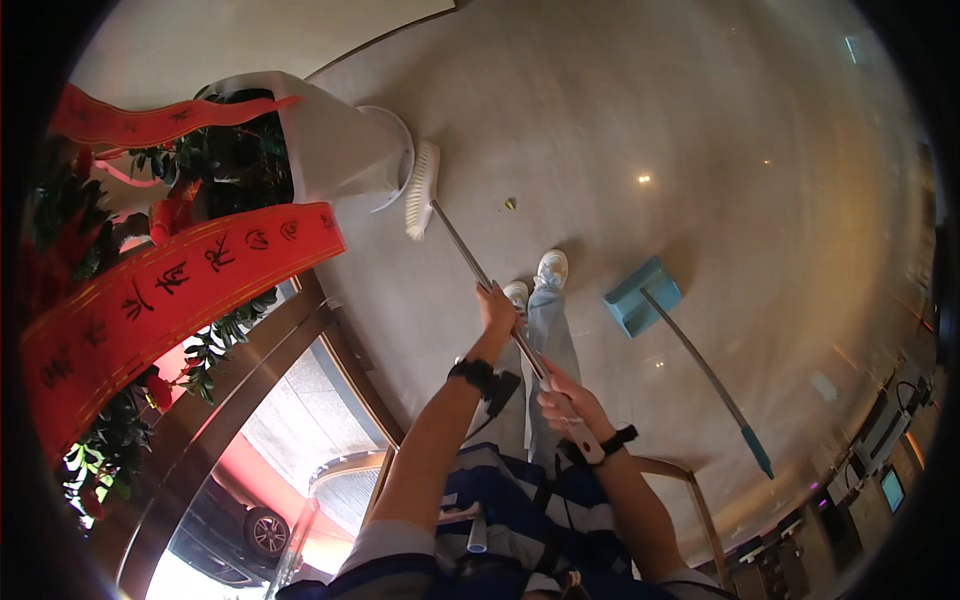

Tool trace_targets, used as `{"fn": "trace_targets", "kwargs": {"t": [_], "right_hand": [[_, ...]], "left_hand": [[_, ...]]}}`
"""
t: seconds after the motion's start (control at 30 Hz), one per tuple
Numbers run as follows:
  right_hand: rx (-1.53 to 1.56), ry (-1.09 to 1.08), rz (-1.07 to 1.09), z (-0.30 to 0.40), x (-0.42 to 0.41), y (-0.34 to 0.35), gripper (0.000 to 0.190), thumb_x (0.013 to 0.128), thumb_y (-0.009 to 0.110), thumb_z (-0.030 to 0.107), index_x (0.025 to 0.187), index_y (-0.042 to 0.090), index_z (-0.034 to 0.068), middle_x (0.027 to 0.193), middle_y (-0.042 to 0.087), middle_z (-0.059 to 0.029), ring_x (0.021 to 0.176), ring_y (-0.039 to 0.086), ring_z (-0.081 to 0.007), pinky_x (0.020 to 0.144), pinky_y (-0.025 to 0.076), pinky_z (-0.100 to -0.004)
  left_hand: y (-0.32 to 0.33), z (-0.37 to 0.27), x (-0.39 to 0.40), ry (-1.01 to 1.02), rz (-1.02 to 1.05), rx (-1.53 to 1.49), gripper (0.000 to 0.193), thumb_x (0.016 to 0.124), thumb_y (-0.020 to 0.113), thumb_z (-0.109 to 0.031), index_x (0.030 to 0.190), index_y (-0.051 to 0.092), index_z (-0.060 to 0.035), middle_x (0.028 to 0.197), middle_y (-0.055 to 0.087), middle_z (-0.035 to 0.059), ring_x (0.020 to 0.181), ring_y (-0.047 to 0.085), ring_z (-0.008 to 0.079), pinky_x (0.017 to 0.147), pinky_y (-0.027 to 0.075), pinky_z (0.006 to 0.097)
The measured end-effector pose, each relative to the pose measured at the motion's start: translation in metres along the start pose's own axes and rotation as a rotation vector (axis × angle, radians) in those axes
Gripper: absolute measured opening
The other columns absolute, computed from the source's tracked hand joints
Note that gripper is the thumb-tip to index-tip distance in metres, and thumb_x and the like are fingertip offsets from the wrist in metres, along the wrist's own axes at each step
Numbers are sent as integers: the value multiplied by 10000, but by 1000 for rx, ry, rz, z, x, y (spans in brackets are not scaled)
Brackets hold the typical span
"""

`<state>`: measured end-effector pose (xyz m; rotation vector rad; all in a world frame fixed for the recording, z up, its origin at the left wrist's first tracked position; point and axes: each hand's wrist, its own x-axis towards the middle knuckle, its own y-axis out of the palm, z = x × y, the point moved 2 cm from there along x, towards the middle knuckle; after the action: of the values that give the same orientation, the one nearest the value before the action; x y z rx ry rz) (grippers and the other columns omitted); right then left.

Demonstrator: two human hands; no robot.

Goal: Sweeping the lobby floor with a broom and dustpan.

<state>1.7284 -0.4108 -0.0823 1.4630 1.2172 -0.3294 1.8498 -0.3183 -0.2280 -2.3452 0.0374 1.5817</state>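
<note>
Both hands are on a long-handled floor brush (424, 191) with pale bristles and a metal pole. My left hand (497, 311) wraps the middle of the pole. Closer to my body, my right hand (574, 405) grips the pole near its light plastic end. The brush head rests beside the round base of a white planter (337, 146), bristles turned towards it; whether they touch is unclear. A small yellow-green scrap (511, 203) lies on the floor right of the brush head. Further right is a blue long-handled dustpan (643, 298), away from both hands.
Leafy plants with red ribbons (217, 255) bearing writing hang from the planter on the left. Below them is a doorway frame (300, 315), with a parked car (232, 540) outside. A counter with a screen (892, 489) and cables stands at the far right.
</note>
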Motion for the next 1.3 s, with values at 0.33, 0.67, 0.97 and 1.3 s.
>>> {"fn": "trace_targets", "kwargs": {"t": [0.33, 0.67, 0.97, 1.3], "right_hand": [[-24, 45, -46, 30, -107, 1, 492, 823, 370, 176, 1253, 142, 247, 563, 384, -19, 383, 327, -64, 298, 286, -172], [-184, -62, -133, 65, -61, 0, 480, 818, 354, 161, 1249, 163, 254, 514, 340, -8, 358, 312, -73, 306, 287, -191], [-133, -66, -12, 100, -101, 60, 512, 804, 363, 93, 1262, 146, 169, 558, 374, -32, 374, 329, -72, 317, 292, -186], [-117, -115, -171, 170, -52, 107, 471, 806, 351, 117, 1247, 200, 181, 534, 377, -9, 358, 315, -59, 303, 279, -177]], "left_hand": [[58, 38, -58, -37, 242, -25, 585, 819, 317, -151, 1198, -123, -80, 581, 487, 137, 404, 504, 217, 361, 429, 315], [86, 3, -27, -172, 106, 80, 349, 822, 339, -208, 1096, 144, -114, 624, 473, 138, 428, 484, 219, 361, 410, 328], [86, -86, -67, -29, 162, -94, 229, 831, 318, -221, 1006, 206, -125, 528, 403, 82, 373, 431, 181, 328, 385, 297], [129, -126, 14, -136, 193, 30, 394, 814, 327, -263, 1096, 155, -47, 586, 482, 106, 392, 488, 196, 349, 395, 293]]}}
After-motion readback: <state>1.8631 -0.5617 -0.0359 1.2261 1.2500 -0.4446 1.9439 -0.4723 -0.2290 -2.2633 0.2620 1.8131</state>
